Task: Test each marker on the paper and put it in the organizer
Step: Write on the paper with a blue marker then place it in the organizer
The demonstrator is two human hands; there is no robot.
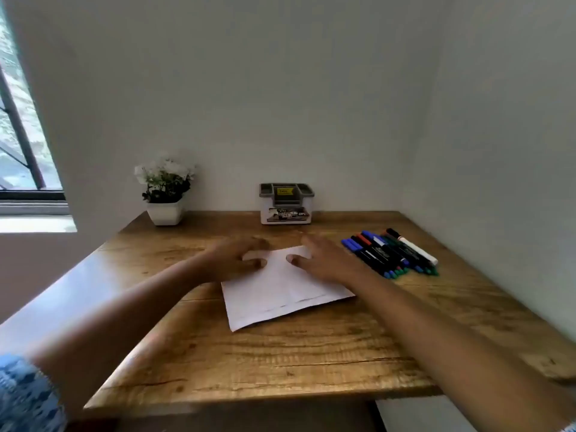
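Fingers of both hands are lying fairly straight and loosely spread, gripping nothing. The left hand (237, 257) is resting on the 10 o'clock corner of the white sheet of paper (280, 297), its thumb touching the sheet, while the right hand (324, 260) is covering the 1 o'clock corner, its thumb likewise lying on the paper; both hands are looking somewhat blurred. The paper is lying flat and slightly skewed at the middle of the brown wooden table (249, 363). At 2 o'clock from it, near the right hand, the markers (389, 254) are lying in a loose heap: black-bodied pens with blue, green and red caps, and one white-bodied pen with a black cap. At 12 o'clock the grey-and-white plastic organizer (286, 204) with a yellow label is standing against the white wall. At 10 o'clock a white pot of white flowers (165, 194) is sitting. A blue patterned sleeve (25, 397) is showing at 7 o'clock.
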